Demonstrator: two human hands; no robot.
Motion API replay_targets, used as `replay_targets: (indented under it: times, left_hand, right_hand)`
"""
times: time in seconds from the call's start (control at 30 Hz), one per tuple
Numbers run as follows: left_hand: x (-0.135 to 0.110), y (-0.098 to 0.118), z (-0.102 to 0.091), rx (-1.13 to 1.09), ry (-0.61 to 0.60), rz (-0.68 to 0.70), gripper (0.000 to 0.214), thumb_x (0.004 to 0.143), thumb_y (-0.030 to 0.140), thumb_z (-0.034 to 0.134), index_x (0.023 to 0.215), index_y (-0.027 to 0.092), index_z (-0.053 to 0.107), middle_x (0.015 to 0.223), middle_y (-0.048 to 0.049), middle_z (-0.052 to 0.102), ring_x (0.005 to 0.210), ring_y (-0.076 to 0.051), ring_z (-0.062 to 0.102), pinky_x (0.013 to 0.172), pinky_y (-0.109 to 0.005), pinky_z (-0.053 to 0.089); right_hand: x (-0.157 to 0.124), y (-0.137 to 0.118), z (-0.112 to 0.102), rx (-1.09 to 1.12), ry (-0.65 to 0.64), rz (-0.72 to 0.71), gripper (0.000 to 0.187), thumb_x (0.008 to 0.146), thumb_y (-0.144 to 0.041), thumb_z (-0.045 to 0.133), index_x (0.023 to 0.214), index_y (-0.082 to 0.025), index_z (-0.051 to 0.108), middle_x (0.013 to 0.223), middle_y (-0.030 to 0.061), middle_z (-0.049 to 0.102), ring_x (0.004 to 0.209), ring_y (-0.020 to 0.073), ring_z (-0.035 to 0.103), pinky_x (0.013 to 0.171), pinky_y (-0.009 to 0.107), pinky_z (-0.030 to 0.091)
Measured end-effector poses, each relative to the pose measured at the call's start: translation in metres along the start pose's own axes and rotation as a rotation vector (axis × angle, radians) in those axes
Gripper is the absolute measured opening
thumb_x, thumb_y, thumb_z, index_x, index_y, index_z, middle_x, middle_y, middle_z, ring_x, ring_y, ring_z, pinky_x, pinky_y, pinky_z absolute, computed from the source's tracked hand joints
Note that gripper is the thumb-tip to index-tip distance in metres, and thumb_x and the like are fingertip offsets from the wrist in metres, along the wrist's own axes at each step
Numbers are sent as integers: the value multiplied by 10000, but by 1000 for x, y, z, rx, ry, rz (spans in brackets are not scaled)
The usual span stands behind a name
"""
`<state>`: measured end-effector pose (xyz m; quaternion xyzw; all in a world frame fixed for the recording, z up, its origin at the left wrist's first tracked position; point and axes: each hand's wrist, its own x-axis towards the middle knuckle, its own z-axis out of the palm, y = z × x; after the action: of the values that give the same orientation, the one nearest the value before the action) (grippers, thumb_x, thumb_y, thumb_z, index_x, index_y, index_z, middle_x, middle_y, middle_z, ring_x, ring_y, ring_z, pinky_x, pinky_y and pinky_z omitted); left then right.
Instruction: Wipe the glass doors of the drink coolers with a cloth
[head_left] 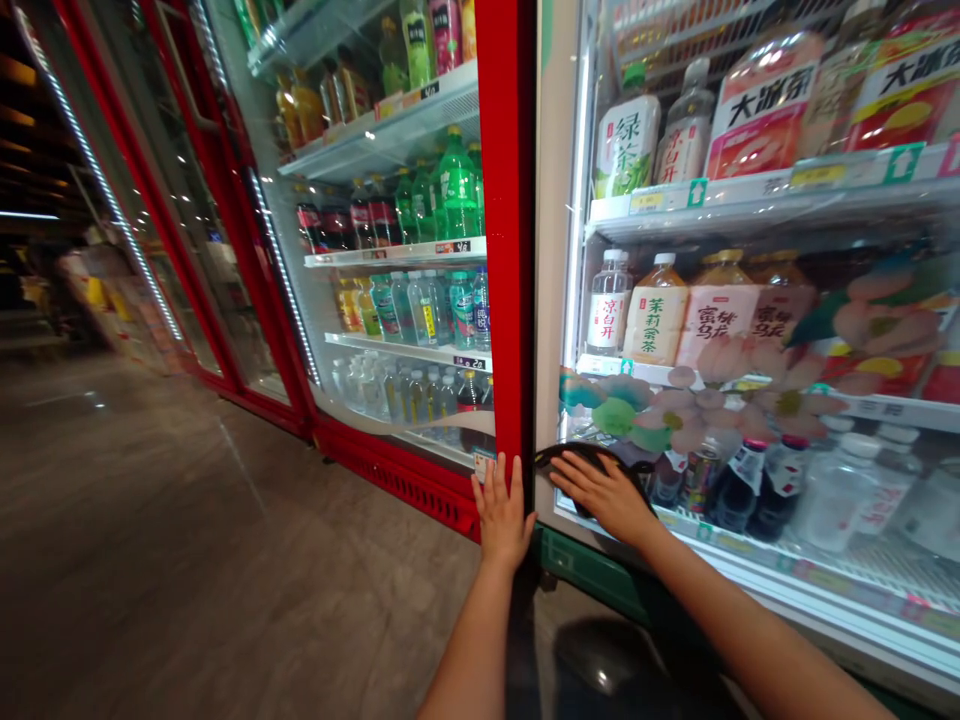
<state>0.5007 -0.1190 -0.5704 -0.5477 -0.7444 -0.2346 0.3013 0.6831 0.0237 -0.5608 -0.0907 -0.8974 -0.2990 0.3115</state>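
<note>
My left hand [504, 515] lies against the lower corner of the red fridge frame [512, 250], its fingers spread and pointing up. Close by, my right hand [604, 497] rests flat with outstretched fingers at the lower left of the white-framed glass fridge door [553, 300]. Under and around the right hand is a black curved thing [634, 466], partly covered by the fingers; I cannot tell what it is. Neither hand holds anything that I can see. Dark bottles [739, 485] stand behind the glass beside my right hand.
Shelves in the red fridge hold green soda bottles [456, 180] and water bottles [427, 310]. Large tea bottles [765, 100] fill the right fridge, whose glass bears a flower print [705, 400]. Grey floor [247, 570] stretches left. A dark rounded object [604, 665] is low in front.
</note>
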Motion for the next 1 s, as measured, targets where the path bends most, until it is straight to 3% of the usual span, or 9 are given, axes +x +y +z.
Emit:
replay_targets:
  times: [0.13,0.23,0.33,0.53,0.6,0.7,0.77,0.93,1.0]
  left_hand:
    - [2,5,3,-17,-4,-14,1093,738,331,801,1598,206,138,1637,-181,274,1529,-372,182,1218,-644,180]
    - [1,12,6,-35,-17,-8,1084,740,299,795,1597,217,137,1635,-179,279,1527,-369,195,1213,-643,196]
    - [1,18,7,-64,-39,33,1089,743,273,789,1599,228,118,1636,-173,279,1525,-356,210,1211,-634,216]
    - [9,32,1,-113,-79,114,1120,732,307,813,1599,231,108,1643,-174,259,1527,-360,204,1212,-642,224]
    - [9,39,-1,-114,-105,147,1139,721,328,826,1599,238,105,1645,-169,255,1529,-361,194,1208,-643,239]
    - [9,52,0,-114,-145,201,1197,693,381,849,1601,229,84,1648,-169,245,1529,-377,183,1198,-658,253]
    - [10,61,0,-118,-162,245,1205,694,413,846,1601,225,77,1650,-171,237,1528,-384,179,1195,-673,243]
    - [17,82,-1,-138,-147,339,1144,740,405,810,1601,233,77,1658,-161,216,1540,-365,139,1210,-656,218]
    - [21,90,-1,-147,-129,359,1150,741,396,811,1601,236,65,1662,-161,204,1543,-359,124,1213,-649,216]
  right_hand:
    - [3,-5,-4,-71,21,193,583,961,-180,454,1533,-275,386,1623,-2,315,1549,214,91,1221,538,90]
    - [-18,-17,2,-57,27,36,504,976,-202,421,1472,-264,482,1612,-33,342,1548,187,81,1225,504,99]
    - [-35,-8,-10,-58,8,-59,493,980,-195,399,1455,-284,503,1601,-59,362,1542,160,102,1222,472,129]
    - [-45,26,-52,-135,5,380,631,943,-170,441,1543,-343,352,1589,-7,382,1523,244,199,1202,581,107]
    - [-65,20,-50,-100,4,320,664,920,-136,425,1544,-346,345,1575,-18,408,1517,229,216,1199,570,133]
    - [-102,11,-43,-47,-3,111,738,865,-61,379,1543,-349,340,1566,-51,427,1512,175,229,1186,509,209]
    - [-114,16,-47,-20,-3,94,761,857,-51,370,1551,-359,313,1560,-56,436,1491,173,280,1183,503,216]
    - [-104,45,-82,-55,70,453,740,890,-128,453,1564,-377,278,1544,31,458,1428,303,392,1185,631,115]
    - [-108,46,-85,-85,75,490,738,891,-145,481,1564,-374,284,1525,42,486,1424,318,395,1189,638,102]
